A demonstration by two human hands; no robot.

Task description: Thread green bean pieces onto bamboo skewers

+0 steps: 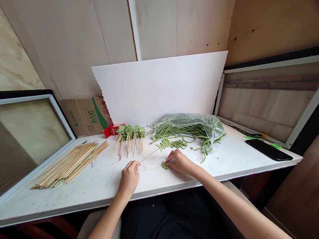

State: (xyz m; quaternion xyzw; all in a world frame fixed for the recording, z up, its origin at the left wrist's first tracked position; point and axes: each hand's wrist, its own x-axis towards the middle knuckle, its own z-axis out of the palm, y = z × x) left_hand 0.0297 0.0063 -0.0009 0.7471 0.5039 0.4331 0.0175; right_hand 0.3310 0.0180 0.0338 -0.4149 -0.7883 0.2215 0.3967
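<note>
My left hand (130, 177) pinches the near end of a thin bamboo skewer (149, 156) above the white table. The skewer slants away to the right, and a row of cut green bean pieces (164, 144) lies in line with its far end. Whether those pieces are threaded on it, I cannot tell. Lower down, my right hand (178, 161) has its fingers bent and closed at a small group of short bean pieces (164, 165); its fingertips are partly hidden. Another little pile of cut beans (178, 144) lies just beyond the right hand.
Long green beans (177, 131) spill from a clear plastic bag (204, 121) at the back. Skewered bean bundles (131, 131) stand beside a red box (108, 131). Loose skewers (68, 164) lie left; a black phone (268, 149) lies right. A white board (162, 89) stands behind.
</note>
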